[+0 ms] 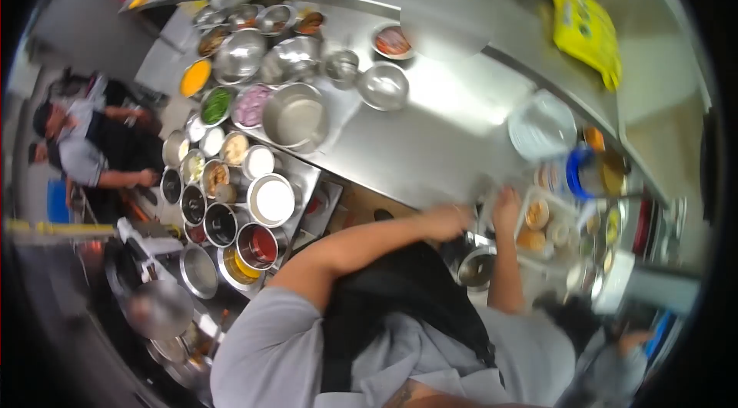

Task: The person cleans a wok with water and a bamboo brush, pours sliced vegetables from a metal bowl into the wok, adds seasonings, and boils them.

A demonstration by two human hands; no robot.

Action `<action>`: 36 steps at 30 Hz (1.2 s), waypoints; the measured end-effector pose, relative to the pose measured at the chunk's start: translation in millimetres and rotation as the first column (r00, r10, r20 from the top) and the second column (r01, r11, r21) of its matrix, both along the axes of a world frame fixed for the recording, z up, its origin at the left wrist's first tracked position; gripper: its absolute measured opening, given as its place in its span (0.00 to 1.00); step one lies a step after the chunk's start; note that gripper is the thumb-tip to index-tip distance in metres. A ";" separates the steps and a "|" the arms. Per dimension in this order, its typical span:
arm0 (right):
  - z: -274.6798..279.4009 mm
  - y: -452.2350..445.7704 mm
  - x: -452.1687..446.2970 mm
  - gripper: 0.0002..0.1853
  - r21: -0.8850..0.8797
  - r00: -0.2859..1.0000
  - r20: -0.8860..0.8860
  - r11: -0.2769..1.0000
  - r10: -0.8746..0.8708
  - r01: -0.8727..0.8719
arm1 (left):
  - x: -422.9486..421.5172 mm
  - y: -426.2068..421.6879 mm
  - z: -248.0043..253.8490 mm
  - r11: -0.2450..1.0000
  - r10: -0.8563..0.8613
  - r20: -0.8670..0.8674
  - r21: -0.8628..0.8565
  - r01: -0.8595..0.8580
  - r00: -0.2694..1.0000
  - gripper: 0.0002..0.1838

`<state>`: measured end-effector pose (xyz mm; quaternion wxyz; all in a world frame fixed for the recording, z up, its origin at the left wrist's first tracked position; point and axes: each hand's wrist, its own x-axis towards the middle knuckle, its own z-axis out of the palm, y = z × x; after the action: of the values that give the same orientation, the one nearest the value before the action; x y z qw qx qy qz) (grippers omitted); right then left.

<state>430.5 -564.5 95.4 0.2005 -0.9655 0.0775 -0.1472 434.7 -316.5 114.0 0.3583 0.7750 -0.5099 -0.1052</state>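
Over the right end of the steel counter (430,143), my left hand (450,222) is smeared by motion, and its fingers cannot be made out. Close beside it, my right hand (505,212) looks closed, with whatever it holds too blurred to name. Blurred shiny metal shows between the two hands. Just below them sits a round metal container (477,268). A clear tray (547,200) holding small cups stands right of my right hand.
Metal bowls (240,56) and a large pot (295,117) crowd the left. Sauce containers (257,245) stand below them. Stacked plates (541,125) and a blue-rimmed tub (578,174) are at right. A yellow bag (586,29) lies on the shelf. Another person (92,135) stands far left.
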 end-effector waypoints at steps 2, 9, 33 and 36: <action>-9.2 -8.2 -6.3 0.18 0.123 0.989 0.116 0.989 -0.091 0.077 | 13.7 -41.5 17.7 0.968 -0.247 0.030 0.046 0.245 0.969 0.16; 59.7 12.6 -36.5 0.29 0.353 0.995 -0.016 0.930 -0.102 0.101 | -9.4 -119.5 -66.1 0.977 -0.150 0.413 0.201 0.071 0.898 0.21; 99.4 224.4 23.7 0.27 0.420 0.703 -0.395 0.797 0.591 -0.434 | 405.1 711.2 424.6 -0.327 0.939 -0.147 -0.097 -0.940 -0.312 0.41; 113.1 244.5 16.0 0.29 0.396 0.648 -0.478 0.804 0.593 -0.443 | 434.7 731.2 413.5 -0.132 0.991 -0.009 -0.285 -0.949 -0.136 0.42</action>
<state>446.4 -320.1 208.5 0.3177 -0.9110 -0.1289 0.2293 869.5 414.7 527.6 0.3334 0.8603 0.1986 0.3307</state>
